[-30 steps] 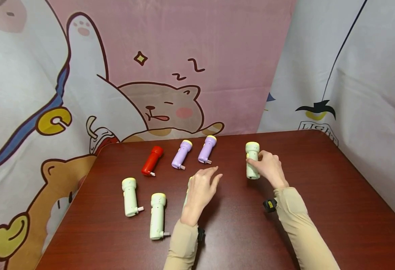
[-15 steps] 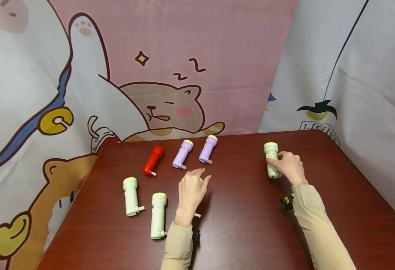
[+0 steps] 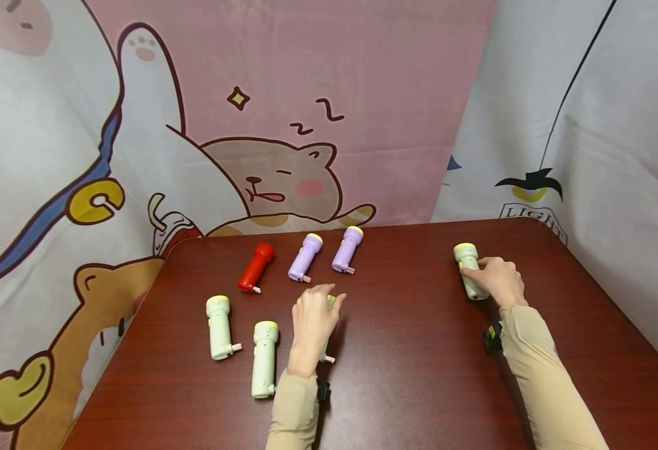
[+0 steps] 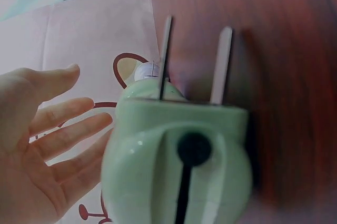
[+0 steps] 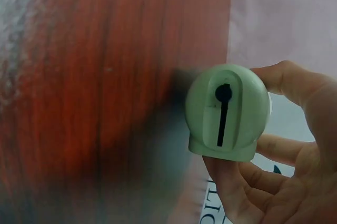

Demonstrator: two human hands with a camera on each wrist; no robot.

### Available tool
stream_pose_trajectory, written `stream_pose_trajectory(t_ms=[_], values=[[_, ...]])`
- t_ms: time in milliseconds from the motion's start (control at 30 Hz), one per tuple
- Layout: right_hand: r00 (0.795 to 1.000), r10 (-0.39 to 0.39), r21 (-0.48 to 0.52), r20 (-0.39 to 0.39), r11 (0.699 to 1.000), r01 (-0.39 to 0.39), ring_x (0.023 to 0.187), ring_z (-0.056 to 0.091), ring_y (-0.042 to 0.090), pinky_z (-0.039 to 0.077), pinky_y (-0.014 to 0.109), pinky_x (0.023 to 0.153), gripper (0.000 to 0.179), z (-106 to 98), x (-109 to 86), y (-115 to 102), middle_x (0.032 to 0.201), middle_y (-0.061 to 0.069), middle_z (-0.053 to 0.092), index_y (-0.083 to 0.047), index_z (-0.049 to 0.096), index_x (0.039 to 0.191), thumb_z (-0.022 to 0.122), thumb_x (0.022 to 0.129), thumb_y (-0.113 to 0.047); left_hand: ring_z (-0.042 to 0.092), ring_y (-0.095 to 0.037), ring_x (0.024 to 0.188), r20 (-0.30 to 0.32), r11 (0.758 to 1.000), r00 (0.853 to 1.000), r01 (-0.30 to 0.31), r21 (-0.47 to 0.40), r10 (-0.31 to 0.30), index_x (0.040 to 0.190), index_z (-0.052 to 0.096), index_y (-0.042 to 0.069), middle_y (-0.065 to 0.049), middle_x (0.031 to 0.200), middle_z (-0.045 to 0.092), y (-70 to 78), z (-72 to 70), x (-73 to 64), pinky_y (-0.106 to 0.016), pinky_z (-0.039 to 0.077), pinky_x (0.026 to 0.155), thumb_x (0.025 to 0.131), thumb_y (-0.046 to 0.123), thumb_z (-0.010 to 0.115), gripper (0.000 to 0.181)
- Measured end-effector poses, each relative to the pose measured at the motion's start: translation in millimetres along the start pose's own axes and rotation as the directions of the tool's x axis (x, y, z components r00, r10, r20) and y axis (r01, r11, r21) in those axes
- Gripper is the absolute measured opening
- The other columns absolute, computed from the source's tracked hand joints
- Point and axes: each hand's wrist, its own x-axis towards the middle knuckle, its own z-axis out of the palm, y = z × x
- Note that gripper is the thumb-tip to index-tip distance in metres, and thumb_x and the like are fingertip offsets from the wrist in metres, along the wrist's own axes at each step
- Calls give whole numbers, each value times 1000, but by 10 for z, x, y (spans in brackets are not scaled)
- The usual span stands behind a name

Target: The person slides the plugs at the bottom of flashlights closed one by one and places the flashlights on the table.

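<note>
Right hand (image 3: 500,281): is gripping 1 green flashlight (image 5: 237,116), right of frame. Left hand (image 3: 313,317): is holding nothing, fingers loosely extended beside a 2nd green flashlight (image 4: 142,155), lower centre. 1 red flashlight (image 3: 256,269), 2 purple flashlights (image 3: 305,257) (image 3: 347,249): are lying mid-frame.
</note>
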Motion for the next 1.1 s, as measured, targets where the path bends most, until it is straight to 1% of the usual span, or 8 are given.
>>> stream_pose_trajectory(t_ms=[133,333,533,700,800,933,1000,1100], values=[[1000,1,-7,7,1000,-1,92,56,44,43,40,61,72,26,17,35,120,35,54,5,52,128,58,86,-53,69,-32,83,7,1000,1000,14,2,-14,101,74,10,-6,97,74,-6,3,-3,-44,53,61,81,29,74,28],[1000,-1,-7,-13,1000,1,96,55,47,44,42,61,71,62,25,65,123,36,52,3,52,129,58,86,-53,70,-33,81,9,999,999,41,17,-42,101,74,11,-6,97,74,-13,-6,-11,-44,53,60,81,30,74,28],[1000,-7,6,-14,1000,7,97,55,47,45,43,62,76,84,35,77,124,37,51,4,49,132,57,86,-56,70,-34,79,13,995,996,87,46,-87,100,73,11,-6,95,74,-27,-21,-21,-44,53,60,78,30,76,29],[1000,-4,18,-28,1000,5,97,55,46,45,43,62,76,100,33,60,125,36,51,5,48,133,56,87,-55,69,-35,79,41,991,991,126,50,-128,100,73,10,-7,95,73,-34,-45,-20,-46,52,60,76,28,78,31],[998,-1,26,-55,1000,2,101,54,49,45,45,64,75,96,20,24,127,36,51,5,48,132,56,87,-54,69,-36,79,72,987,986,147,58,-151,102,72,9,-8,96,73,-31,-65,-25,-46,52,60,75,27,78,33],[993,-10,23,-116,1000,12,104,53,52,46,50,64,71,88,-23,-34,128,35,51,5,50,130,58,87,-51,68,-37,77,113,981,978,168,93,-178,99,71,8,-11,92,72,-29,-71,-33,-47,51,58,73,29,80,35],[987,-21,9,-158,1000,22,102,54,53,47,52,61,67,89,-57,-63,125,34,53,4,52,128,60,86,-48,67,-38,76,139,977,971,181,113,-196,97,70,7,-13,89,72,-25,-73,-36,-47,51,58,72,31,80,36],[975,-38,-14,-221,999,36,97,56,52,47,53,58,61,105,-121,-113,119,34,56,4,54,125,62,86,-43,66,-39,73,187,969,955,209,134,-232,90,69,4,-18,83,70,-19,-77,-42,-48,50,57,70,31,82,37]])
